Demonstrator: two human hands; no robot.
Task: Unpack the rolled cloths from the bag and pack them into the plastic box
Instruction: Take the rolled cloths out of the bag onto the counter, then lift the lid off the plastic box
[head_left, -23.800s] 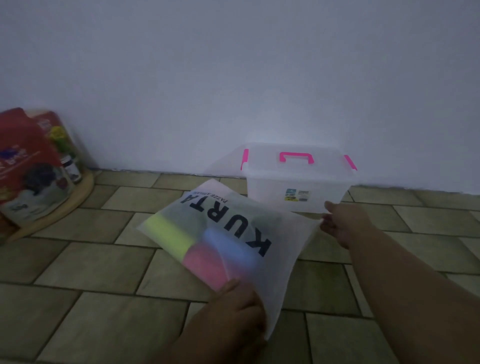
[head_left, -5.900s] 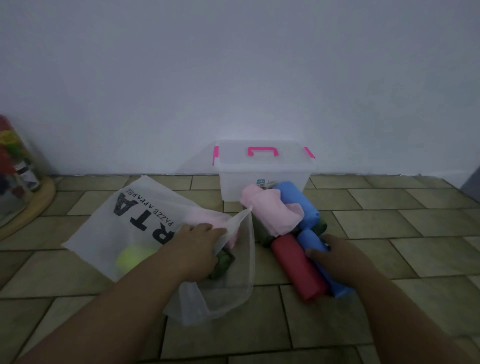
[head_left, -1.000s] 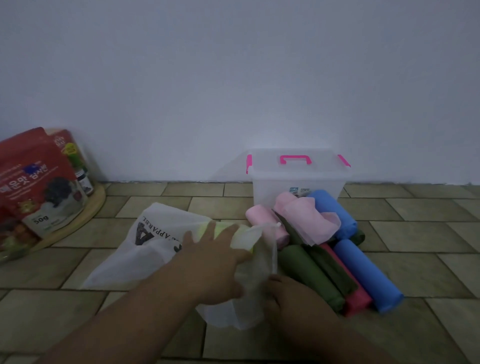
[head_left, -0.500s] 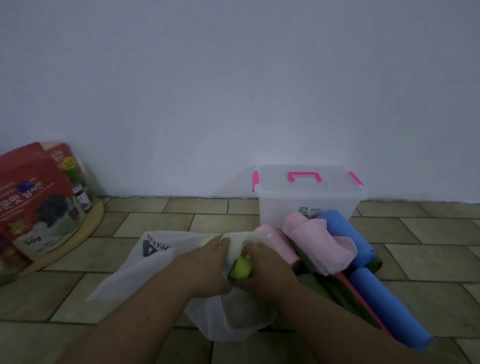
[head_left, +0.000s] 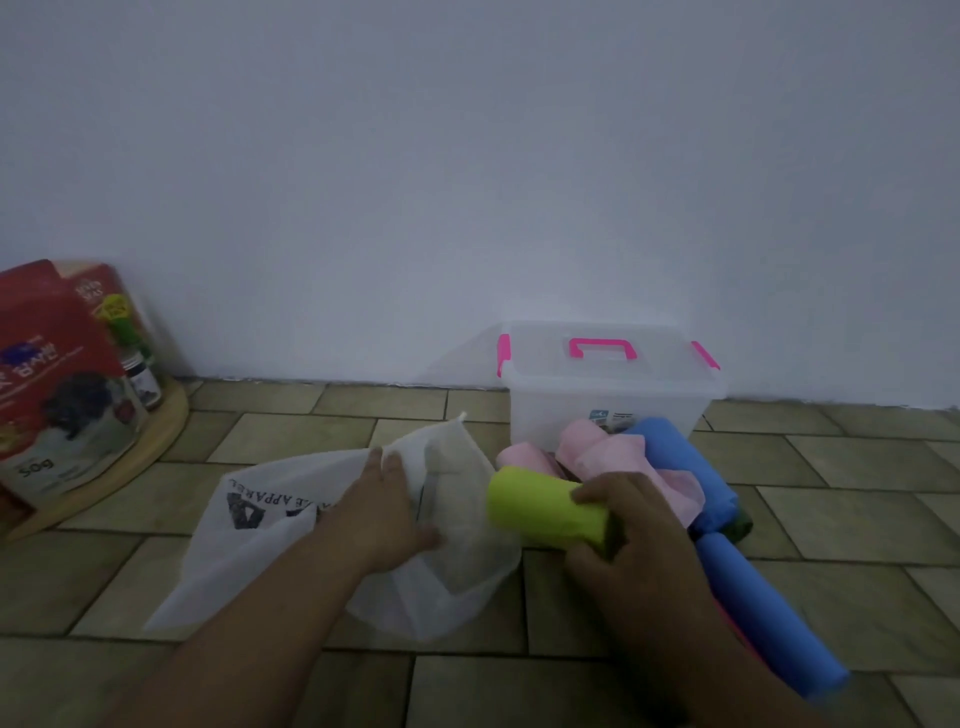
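Note:
My right hand grips a lime-green rolled cloth, held just outside the mouth of the white printed bag. My left hand holds the bag's upper edge at its opening; the bag lies slack on the tiled floor. To the right is a pile of rolled cloths: pink ones, two blue rolls, and dark green ones mostly hidden behind my right arm. The clear plastic box with pink handle and latches stands behind the pile against the wall, its lid on.
A round wooden tray at the far left carries red snack packets and a small jar. The white wall runs close behind the box. Tiled floor stretches to the right of the pile.
My right hand has pulled the lime-green roll out of the bag and to the right. My left hand has stayed on the bag's opening.

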